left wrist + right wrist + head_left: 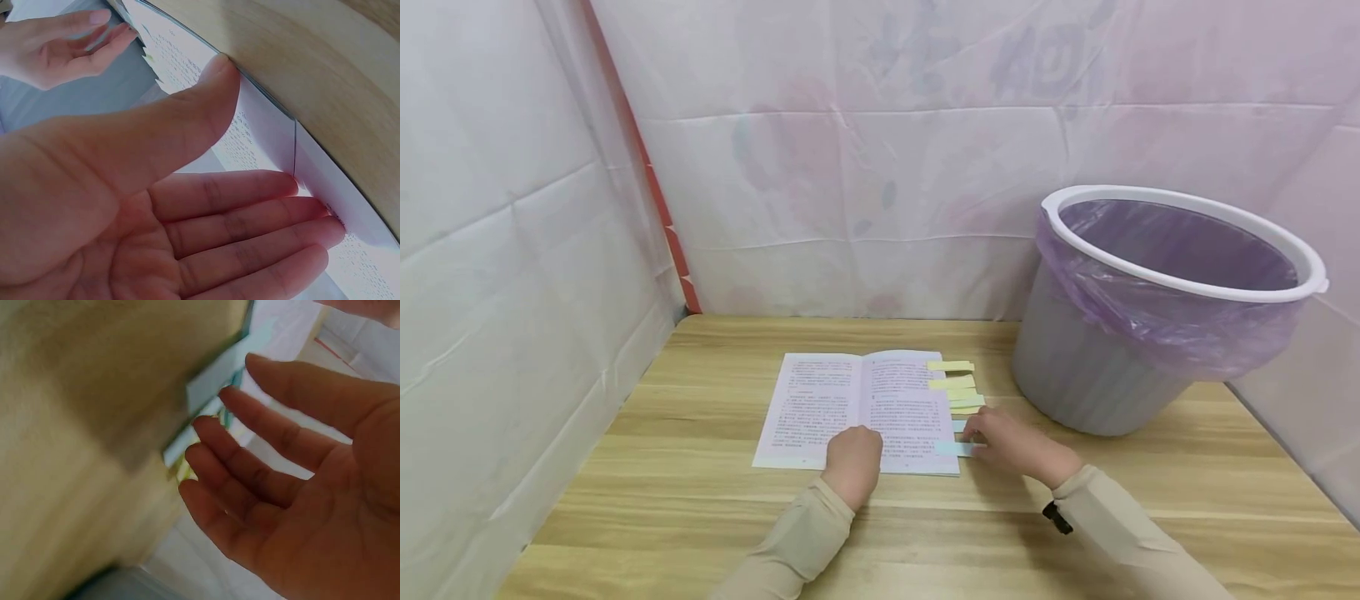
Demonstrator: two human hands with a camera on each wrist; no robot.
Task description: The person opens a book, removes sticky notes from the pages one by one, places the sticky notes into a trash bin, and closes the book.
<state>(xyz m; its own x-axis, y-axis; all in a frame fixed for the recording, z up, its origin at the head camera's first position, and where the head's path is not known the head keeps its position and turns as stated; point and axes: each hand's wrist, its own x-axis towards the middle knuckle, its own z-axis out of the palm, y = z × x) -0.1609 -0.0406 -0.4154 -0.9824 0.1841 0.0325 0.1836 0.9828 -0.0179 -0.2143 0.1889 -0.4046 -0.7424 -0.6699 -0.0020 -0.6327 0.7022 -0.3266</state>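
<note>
An open book [812,400] with printed pages lies flat on the table. Across its lower middle rests my left hand [853,462]; in the left wrist view its fingers [250,225] stretch straight over the pages by the fold, the thumb at the bottom edge. Yellow and greenish sticky tabs [951,367] stick out from the right page's edge, with a light blue tab [951,448] lower down. My right hand [1018,446] is beside the blue tabs. In the right wrist view its fingers [269,425] are loosely bent, thumb and forefinger apart, close to a pale blue tab [215,378].
A grey waste bin [1097,358] with a white rim and purple liner stands right of the book on the wooden table [700,517]. Pale sheeting [865,183] hangs behind the table and along both sides.
</note>
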